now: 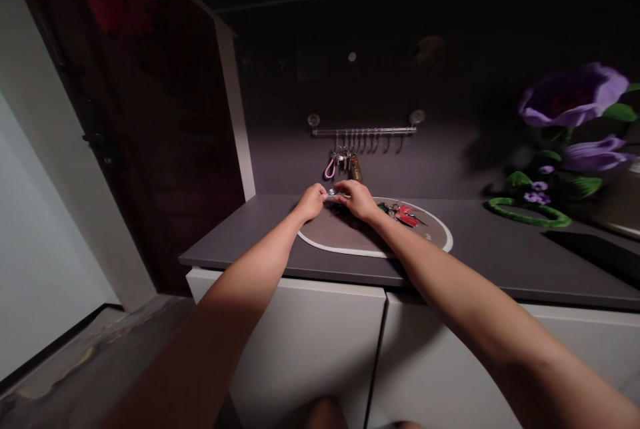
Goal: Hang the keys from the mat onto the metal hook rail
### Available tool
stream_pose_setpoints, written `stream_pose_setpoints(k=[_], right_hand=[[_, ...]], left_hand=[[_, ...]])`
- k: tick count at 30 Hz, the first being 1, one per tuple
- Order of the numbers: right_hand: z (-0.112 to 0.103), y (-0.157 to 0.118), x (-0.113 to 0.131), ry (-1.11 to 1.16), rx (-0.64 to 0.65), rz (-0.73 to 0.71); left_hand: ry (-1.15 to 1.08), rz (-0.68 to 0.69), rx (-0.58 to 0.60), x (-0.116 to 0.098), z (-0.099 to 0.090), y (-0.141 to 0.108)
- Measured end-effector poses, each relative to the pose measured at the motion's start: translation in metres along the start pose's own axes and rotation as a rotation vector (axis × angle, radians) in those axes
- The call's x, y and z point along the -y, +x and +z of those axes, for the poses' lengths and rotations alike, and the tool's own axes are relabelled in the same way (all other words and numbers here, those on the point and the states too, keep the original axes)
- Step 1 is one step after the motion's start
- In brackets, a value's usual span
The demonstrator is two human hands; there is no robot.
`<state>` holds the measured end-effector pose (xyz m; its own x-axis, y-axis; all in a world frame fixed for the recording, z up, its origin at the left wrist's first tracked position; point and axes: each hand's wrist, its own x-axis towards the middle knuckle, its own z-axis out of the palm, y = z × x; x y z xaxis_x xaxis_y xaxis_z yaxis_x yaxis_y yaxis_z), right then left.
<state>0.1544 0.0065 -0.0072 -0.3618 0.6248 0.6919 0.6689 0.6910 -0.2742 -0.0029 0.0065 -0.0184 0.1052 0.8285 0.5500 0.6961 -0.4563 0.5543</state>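
Both of my hands meet above the left part of an oval mat point(340, 250) with a white rim. My left hand point(313, 201) is closed, its fingertips pinching the left end of a small pale item point(332, 196) too small to name. My right hand point(357, 198) has its thumb and fingers on the right side of that same item. On the mat, right of my right hand, lies a pile of keys point(400, 213) with red and green parts. Behind my hands, several keys point(345, 159), a pink loop point(330, 168) and a brown tag point(357, 169) hang from hooks.
A clear hook rail point(367, 131) is fixed to the wall above the grey counter point(235, 229). Purple flowers point(575, 99) with a green ring base point(530, 214) stand at the right. A dark door point(165, 116) is at the left; white cabinets point(310, 336) are below.
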Motion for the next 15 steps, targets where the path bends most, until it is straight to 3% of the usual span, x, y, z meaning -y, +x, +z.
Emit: stream_pose_setpoints(k=[9,15], right_hand=[[-0.0045,0.0002,-0.0003,0.068,-0.136,0.044],[-0.0075,0.0002,-0.0008,0.078,-0.125,0.083]], left_hand=[[-0.192,0.015,0.038,-0.0083,-0.0008,-0.0046],[-0.171,0.078,0.035,-0.0076,0.0000,-0.0041]])
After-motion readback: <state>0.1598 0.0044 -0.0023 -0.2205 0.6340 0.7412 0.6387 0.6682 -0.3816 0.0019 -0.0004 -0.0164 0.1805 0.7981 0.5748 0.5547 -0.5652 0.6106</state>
